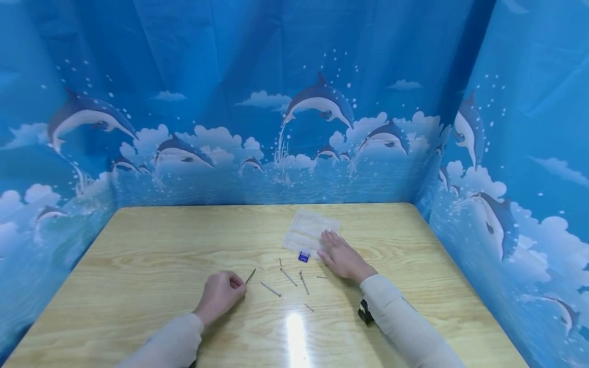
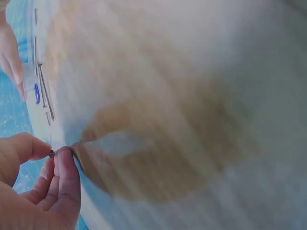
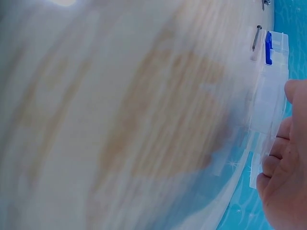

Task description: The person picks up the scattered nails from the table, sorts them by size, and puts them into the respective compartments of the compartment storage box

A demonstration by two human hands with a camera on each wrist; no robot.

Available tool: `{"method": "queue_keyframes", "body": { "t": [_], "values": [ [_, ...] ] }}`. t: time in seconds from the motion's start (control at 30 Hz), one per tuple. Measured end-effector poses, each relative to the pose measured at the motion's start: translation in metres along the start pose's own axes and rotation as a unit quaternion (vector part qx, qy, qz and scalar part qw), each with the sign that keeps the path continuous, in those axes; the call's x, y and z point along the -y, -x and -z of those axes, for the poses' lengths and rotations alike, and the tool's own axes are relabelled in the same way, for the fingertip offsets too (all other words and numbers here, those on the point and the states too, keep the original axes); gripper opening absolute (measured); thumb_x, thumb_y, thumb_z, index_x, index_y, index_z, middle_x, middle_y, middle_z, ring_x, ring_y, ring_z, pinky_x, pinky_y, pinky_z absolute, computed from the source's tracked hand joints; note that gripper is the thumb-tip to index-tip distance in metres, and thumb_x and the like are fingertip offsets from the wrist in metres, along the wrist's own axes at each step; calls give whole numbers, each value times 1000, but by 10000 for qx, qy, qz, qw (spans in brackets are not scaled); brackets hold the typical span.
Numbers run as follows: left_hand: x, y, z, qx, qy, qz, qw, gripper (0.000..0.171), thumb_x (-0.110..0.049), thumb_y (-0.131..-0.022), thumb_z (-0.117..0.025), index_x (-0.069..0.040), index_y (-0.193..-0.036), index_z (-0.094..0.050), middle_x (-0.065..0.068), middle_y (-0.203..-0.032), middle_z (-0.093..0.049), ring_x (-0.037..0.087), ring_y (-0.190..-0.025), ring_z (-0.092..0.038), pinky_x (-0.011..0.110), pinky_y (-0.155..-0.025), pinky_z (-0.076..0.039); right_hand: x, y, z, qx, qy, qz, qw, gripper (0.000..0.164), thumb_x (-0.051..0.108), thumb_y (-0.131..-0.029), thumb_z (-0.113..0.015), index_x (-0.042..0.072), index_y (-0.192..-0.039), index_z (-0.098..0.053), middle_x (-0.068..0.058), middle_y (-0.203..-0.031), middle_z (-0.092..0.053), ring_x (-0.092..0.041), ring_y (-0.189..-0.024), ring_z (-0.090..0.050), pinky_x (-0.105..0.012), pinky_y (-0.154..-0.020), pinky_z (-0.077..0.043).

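My left hand (image 1: 222,294) is low over the table, left of the scattered pieces. Its thumb and fingertips pinch a thin dark nail (image 1: 250,276), which points up and to the right in the head view; its small head (image 2: 52,154) shows between the fingers in the left wrist view. My right hand (image 1: 344,257) rests with extended fingers on the right side of a flat clear plastic box (image 1: 301,225). A blue latch (image 1: 303,256) sits at the box's near edge. In the right wrist view the box (image 3: 271,103) lies beside the fingers.
Several silvery nails of different lengths lie loose between the hands, among them a long nail (image 1: 270,289) and a short nail (image 1: 309,307). The wood-grain table (image 1: 152,255) is bordered by a blue dolphin-print curtain (image 1: 230,102) at the back and sides.
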State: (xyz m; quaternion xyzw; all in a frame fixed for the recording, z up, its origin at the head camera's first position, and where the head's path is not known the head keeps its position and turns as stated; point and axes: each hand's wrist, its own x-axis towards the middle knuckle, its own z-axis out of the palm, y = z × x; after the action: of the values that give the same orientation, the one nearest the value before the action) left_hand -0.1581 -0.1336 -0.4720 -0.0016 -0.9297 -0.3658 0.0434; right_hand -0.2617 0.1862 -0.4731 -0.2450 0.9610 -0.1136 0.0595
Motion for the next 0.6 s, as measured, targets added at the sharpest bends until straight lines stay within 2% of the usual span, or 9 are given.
{"method": "queue_keyframes", "body": {
  "t": [0.17,0.43,0.6],
  "values": [
    [1,-5,8,45,227,189,9996,4,-4,-75,-71,-5,-77,-69,1,-70,-65,11,-64,-58,26,-61,-51,2,1,2,45,2,-26,10000,63,42,-104,-27,1,-151,-16,-18,-158,-14,-31,-146,-10,-44,-118,-12],
    [4,-15,13,39,728,448,9963,7,-4,-79,-70,-4,-86,-71,1,-77,-68,12,-70,-62,26,-65,-52,3,2,3,92,47,-70,9999,64,42,-105,-27,0,-151,-14,-18,-158,-13,-31,-146,-10,-43,-118,-11],
    [0,-24,14,52,1131,688,9912,8,-8,-81,-70,-4,-88,-71,2,-79,-70,13,-72,-64,25,-63,-52,2,1,2,56,51,-87,9999,64,42,-104,-27,1,-151,-15,-18,-158,-14,-31,-146,-10,-43,-118,-12]
  ]
}}
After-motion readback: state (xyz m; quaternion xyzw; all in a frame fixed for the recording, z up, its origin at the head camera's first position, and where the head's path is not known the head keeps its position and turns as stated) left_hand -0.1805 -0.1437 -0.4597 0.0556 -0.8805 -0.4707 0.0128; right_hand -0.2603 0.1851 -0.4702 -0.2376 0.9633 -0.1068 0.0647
